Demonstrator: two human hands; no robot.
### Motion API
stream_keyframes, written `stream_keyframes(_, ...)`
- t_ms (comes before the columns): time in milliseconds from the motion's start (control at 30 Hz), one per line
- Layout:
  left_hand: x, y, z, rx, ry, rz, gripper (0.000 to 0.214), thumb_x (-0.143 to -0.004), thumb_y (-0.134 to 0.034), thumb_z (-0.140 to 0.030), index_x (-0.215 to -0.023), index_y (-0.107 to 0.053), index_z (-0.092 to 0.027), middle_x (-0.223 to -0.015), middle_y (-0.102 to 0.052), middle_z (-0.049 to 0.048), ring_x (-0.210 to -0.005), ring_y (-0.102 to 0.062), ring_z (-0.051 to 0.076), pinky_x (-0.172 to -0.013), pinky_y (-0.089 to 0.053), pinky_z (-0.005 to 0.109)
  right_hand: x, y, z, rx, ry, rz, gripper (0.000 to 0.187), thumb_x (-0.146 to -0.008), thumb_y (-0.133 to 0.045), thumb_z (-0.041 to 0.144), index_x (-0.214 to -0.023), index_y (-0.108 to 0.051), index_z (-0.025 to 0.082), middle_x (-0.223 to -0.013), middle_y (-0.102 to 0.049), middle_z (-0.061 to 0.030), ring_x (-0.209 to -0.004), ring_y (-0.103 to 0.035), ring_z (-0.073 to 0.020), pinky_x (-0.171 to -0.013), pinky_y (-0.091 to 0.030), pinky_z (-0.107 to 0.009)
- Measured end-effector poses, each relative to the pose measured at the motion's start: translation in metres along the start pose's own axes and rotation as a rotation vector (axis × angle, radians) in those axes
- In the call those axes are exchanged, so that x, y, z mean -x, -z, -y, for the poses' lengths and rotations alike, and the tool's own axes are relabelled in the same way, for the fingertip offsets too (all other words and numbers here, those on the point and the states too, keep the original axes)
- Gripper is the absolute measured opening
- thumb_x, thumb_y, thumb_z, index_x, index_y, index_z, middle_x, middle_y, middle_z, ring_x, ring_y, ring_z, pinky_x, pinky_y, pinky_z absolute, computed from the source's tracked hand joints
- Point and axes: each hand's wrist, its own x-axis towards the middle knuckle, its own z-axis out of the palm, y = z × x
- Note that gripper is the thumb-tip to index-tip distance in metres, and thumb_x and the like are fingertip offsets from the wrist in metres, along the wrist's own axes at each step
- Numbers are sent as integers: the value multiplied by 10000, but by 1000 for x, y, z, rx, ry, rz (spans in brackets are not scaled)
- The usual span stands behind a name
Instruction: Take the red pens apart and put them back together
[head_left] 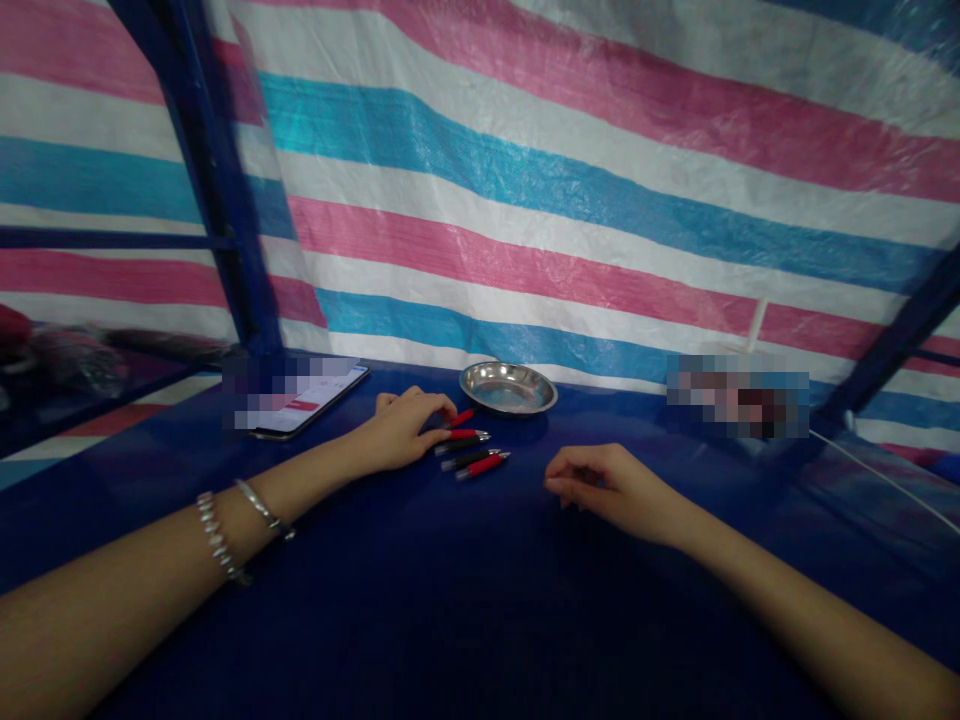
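My left hand [409, 430], with two bracelets on its wrist, reaches over the table beside a small group of pens. Its index finger and thumb close around the near end of a red pen [462, 417], whose far end sticks out towards the metal dish [508, 388]. Just below the thumb lie another red pen [471, 435] and a black pen [463, 445], side by side. Nearer to me are a black pen [472, 460] and a red pen [484, 466]. To the right of them my right hand [589, 485] rests with curled fingers and thumb together, no object showing in it.
On the blue table [360, 620] a phone [315, 400] with a lit screen lies at the left. A blurred-out item [739, 395] stands at the back right, near a white cord [885, 475]. Blue metal posts [225, 200] and a striped sheet [525, 180] bound the back.
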Motion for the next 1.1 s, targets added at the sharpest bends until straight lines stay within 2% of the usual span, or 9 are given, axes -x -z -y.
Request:
stream_keyframes(267, 3, -3, -2, 35, -21, 5, 253, -798, -432, -297, -1037, -484, -230, -1000, -573, 16, -930, -467, 203, -766, -311, 359, -1, -1, 1, 9, 3, 18, 161, -798, -448, 287, -775, -552, 166, -658, -562, -4, -586, -503, -103, -530, -372, -212)
stream_keyframes(467, 4, -1, -4, 61, -62, 26, 189, -792, -446, -291, -947, -532, -227, -913, -581, 10, -880, -478, 202, -717, -325, 341, -1, -1, 2, 31, -2, 17, 161, -802, -438, 277, -780, -554, 167, -659, -561, -3, -584, -499, -100, -530, -367, -209)
stream_keyframes(767, 5, -3, -11, 223, -167, 24, 199, -822, -412, -297, -923, -527, -169, -793, -573, 19, -696, -521, 135, -623, -366, 245, 0, -1, 2, 55, -5, 15, 156, -797, -447, 277, -783, -553, 163, -650, -547, 2, -572, -476, -95, -526, -352, -205)
stream_keyframes(1100, 18, 5, -36, 80, -157, 42, 301, -762, -454, -475, -834, -483, -184, -796, -537, 16, -764, -487, 183, -668, -339, 302, -1, -1, 1, 61, -10, 12, 147, -794, -452, 269, -785, -554, 163, -644, -533, 7, -558, -459, -85, -514, -341, -194)
